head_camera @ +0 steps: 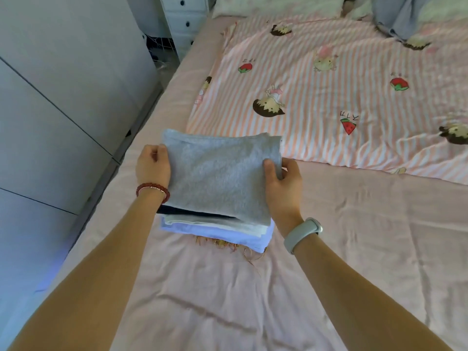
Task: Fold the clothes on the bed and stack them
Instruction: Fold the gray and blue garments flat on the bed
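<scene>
Two hands hold one folded grey garment (pixel 217 171) by its opposite short edges. Left hand (pixel 152 167): fingers curled round the left edge, thumb side on top, knuckles facing the camera. Right hand (pixel 285 184): thumb (pixel 271 169) pressed on the top face near the right edge, remaining fingers tucked beneath the cloth. Both grips are closed on the fabric; the garment spans the whole gap between them.

Grey garment sits over a stack of folded clothes (pixel 220 230), its near edge touching the top of the stack; far edge looks slightly raised, though I cannot tell whether it is fully set down. Stack layers visible at the near side: a dark navy piece, a pale grey-white piece, then a light blue-white piece at the bottom. Frayed tan threads (pixel 228 243) poke out from under the stack.

Left wrist carries a red bead bracelet (pixel 152 190); right wrist a pale grey wristband (pixel 301 234).

Stack rests on the plain pink bedsheet (pixel 253 300), near the left side of the bed. Beyond it lies a pink-and-white striped quilt (pixel 329 84) printed with cartoon heads, strawberries and a watermelon slice; small dark characters above the watermelon, not legible. White drawers (pixel 186 24) with dark knobs stand at the far left.
</scene>
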### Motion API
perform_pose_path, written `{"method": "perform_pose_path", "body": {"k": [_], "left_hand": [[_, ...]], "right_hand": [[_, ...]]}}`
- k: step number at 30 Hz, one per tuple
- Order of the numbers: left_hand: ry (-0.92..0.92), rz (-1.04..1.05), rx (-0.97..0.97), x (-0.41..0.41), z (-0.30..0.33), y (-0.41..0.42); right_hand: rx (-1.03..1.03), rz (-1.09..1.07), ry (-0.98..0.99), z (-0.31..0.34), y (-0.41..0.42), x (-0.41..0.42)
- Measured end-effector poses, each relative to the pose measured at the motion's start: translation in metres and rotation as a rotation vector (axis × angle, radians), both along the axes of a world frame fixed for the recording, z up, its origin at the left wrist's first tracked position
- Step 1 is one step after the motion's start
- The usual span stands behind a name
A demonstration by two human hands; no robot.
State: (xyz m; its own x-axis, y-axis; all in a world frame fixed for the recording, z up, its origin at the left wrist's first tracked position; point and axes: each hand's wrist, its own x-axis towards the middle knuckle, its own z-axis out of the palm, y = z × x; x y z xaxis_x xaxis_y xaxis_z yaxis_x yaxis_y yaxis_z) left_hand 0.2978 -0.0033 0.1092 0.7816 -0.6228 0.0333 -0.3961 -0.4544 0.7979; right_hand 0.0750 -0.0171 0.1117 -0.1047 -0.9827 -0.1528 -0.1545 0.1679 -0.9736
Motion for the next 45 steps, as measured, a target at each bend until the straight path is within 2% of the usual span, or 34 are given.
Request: {"method": "perform_pose_path", "body": {"k": [4, 6, 7, 9, 11, 12, 13, 14, 16, 18, 22, 26, 29, 33, 38, 45], "left_hand": [[0.053, -0.013, 0.239, 0.007, -0.041, -0.01], [-0.03, 0.034, 0.183, 0.005, -0.046, -0.006], [-0.116, 0.04, 0.112, 0.001, -0.046, -0.001], [-0.357, -0.063, -0.026, -0.011, -0.045, 0.013], [-0.563, -0.279, -0.081, -0.023, -0.045, 0.024], [-0.631, -0.39, -0.057, -0.025, -0.048, 0.024], [-0.649, -0.472, -0.001, -0.026, -0.05, 0.021], [-0.622, -0.524, 0.076, -0.027, -0.051, 0.017], [-0.532, -0.578, 0.25, -0.027, -0.056, 0.01], [-0.488, -0.623, 0.366, -0.025, -0.063, 0.007], [-0.458, -0.643, 0.438, -0.022, -0.044, 0.011], [-0.475, -0.512, 0.394, -0.042, 0.005, 0.016], [-0.487, -0.553, 0.432, -0.087, 0.048, 0.023], [-0.552, -0.741, 0.428, -0.184, 0.101, 0.029], [-0.558, -0.881, 0.217, -0.349, 0.163, 0.051], [-0.515, -1.118, 0.048, -0.599, 0.192, 0.136]], "right_hand": [[0.155, -0.015, 0.248, -0.025, -0.003, 0.006], [0.106, -0.045, 0.29, -0.026, -0.001, 0.006], [0.005, -0.067, 0.348, -0.025, 0.002, 0.005], [-0.34, -0.086, 0.526, -0.019, 0.008, 0.004], [-0.709, 0.047, 0.748, -0.016, 0.015, 0.008], [-0.819, 0.15, 0.871, -0.018, 0.015, 0.011], [-0.832, 0.23, 0.994, -0.022, 0.014, 0.015], [-0.738, 0.287, 1.092, -0.025, 0.013, 0.02], [-0.43, 0.379, 1.178, -0.031, 0.008, 0.025], [-0.266, 0.469, 1.212, -0.038, 0.004, 0.024], [-0.281, 0.616, 1.178, -0.028, 0.001, 0.006], [-0.291, 0.549, 1.015, 0.008, 0.007, -0.035], [-0.207, 0.469, 0.993, 0.039, 0.019, -0.088], [-0.153, 0.339, 0.97, 0.091, 0.046, -0.192], [-0.086, 0.176, 0.981, 0.152, 0.104, -0.358], [0.004, -0.075, 0.877, 0.187, 0.237, -0.59]]}}
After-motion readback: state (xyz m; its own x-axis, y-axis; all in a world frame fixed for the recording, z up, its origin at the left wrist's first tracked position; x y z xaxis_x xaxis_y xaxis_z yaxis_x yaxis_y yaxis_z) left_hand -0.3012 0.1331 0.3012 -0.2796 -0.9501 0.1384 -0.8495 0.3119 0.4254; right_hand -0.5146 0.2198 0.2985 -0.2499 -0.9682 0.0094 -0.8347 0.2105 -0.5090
